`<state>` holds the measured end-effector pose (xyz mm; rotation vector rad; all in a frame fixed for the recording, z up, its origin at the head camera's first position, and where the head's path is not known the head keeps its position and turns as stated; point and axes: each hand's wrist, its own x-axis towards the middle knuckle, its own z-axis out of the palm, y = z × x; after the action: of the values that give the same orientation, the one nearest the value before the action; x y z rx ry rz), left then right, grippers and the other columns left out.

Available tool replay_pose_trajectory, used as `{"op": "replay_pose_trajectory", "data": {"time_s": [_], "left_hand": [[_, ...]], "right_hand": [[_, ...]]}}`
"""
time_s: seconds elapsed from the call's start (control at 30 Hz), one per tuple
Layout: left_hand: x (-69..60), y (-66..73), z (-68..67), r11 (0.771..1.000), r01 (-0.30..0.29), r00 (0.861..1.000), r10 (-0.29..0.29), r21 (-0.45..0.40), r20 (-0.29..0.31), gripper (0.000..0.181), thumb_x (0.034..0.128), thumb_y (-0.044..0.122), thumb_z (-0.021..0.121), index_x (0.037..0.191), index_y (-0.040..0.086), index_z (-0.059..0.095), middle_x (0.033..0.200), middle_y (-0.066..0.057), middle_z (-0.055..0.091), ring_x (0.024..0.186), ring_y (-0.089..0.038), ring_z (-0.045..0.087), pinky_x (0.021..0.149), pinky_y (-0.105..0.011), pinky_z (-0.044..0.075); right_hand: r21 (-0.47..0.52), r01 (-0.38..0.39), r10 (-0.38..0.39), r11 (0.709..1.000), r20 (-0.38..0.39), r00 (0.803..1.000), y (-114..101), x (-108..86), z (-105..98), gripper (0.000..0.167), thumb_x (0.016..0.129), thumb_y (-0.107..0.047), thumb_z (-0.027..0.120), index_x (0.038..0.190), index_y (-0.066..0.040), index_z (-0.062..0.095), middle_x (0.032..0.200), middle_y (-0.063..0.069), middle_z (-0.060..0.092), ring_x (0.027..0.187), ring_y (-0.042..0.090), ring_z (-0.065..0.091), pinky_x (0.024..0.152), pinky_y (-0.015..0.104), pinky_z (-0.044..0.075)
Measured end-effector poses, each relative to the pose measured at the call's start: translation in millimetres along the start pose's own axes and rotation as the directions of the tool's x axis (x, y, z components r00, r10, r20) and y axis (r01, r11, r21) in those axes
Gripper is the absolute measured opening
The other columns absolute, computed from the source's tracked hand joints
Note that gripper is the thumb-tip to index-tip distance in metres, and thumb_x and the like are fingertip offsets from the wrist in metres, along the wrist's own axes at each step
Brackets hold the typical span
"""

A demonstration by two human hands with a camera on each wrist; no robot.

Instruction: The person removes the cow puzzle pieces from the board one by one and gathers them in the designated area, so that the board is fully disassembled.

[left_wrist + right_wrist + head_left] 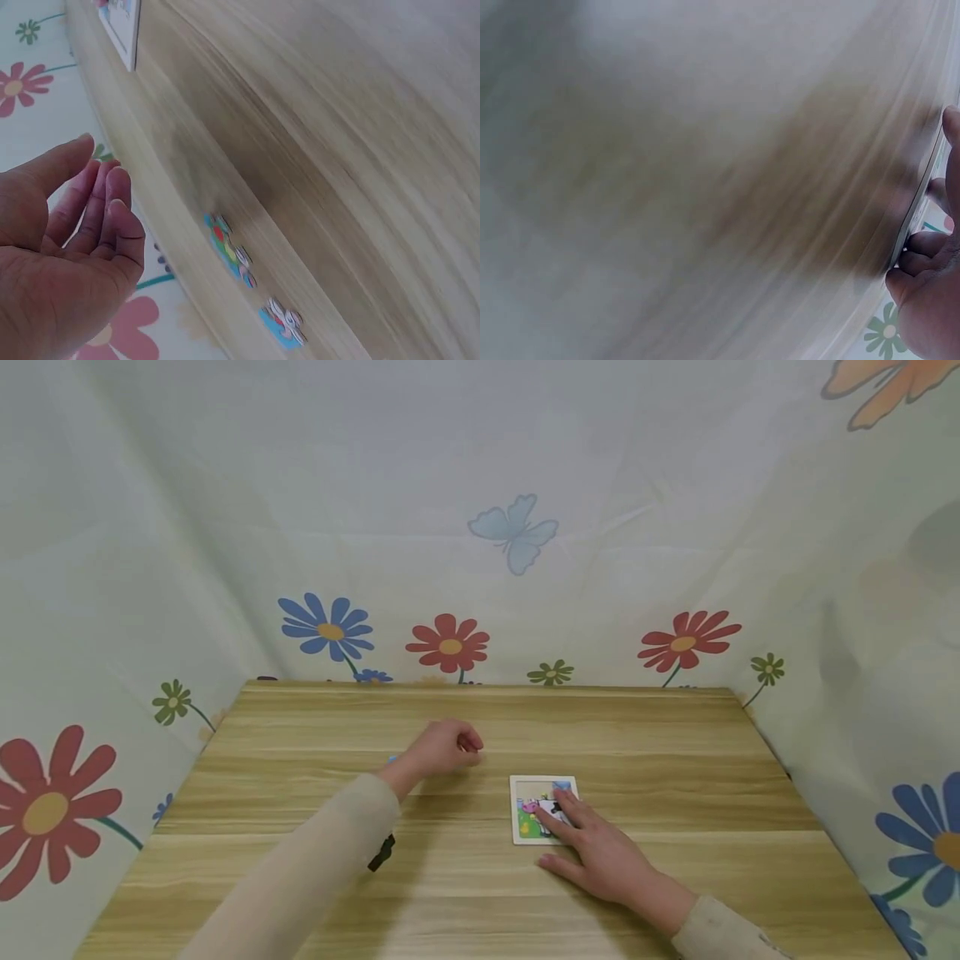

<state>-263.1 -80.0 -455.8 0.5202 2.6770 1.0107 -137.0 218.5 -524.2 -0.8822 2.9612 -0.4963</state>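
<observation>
A small jigsaw puzzle in a white frame [515, 827] lies on the table, its picture showing a cow. Bare backing shows in its upper part. The fingers of my right hand [600, 852] are spread and rest on the puzzle's right side, hiding some of it. To the left and farther back, my left hand [444, 748] hovers over the table, fingers loosely curled, with nothing visible in its grasp. In the left wrist view, two loose puzzle pieces lie on the wood: a longer colourful piece [229, 251] and a smaller piece [283, 322] with blue on it.
The wood-grain table [660, 735] is bordered by a pale cloth [375, 552] printed with flowers and butterflies. Near the left wrist a bit of blue [392, 760] peeks out, mostly hidden by the arm. A black strap [381, 853] hangs below the left sleeve.
</observation>
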Motion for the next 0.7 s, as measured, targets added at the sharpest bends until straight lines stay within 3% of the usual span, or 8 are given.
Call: {"op": "replay_pose_trajectory", "data": {"time_s": [0.37, 0.7], "left_hand": [[7.0, 19.1, 26.0, 0.999, -0.018, 0.998, 0.020, -0.049, 0.053, 0.014, 0.0982, 0.011, 0.077, 0.109, 0.003, 0.075, 0.095, -0.001, 0.070, 0.087, -0.017, 0.063, 0.086, -0.034, 0.056], [11.7, 34.6, 41.8, 0.997, -0.027, 0.994, 0.034, -0.065, 0.105, 0.014, 0.0993, 0.014, 0.076, 0.110, 0.004, 0.075, 0.096, 0.000, 0.070, 0.088, -0.016, 0.063, 0.086, -0.033, 0.055]], "right_hand": [[-0.011, 0.016, -0.016, 1.000, -0.009, 1.000, 1, -0.2, 1, 0.072, 0.102, -0.061, 0.061, 0.163, -0.027, 0.043, 0.170, 0.019, 0.031, 0.154, 0.039, 0.035, 0.113, 0.058, 0.043], [-0.014, 0.046, -0.046, 0.999, -0.024, 0.999, 0, -5.2, -1, 0.069, 0.102, -0.057, 0.063, 0.160, -0.021, 0.049, 0.169, 0.019, 0.034, 0.153, 0.038, 0.037, 0.115, 0.057, 0.041]]}}
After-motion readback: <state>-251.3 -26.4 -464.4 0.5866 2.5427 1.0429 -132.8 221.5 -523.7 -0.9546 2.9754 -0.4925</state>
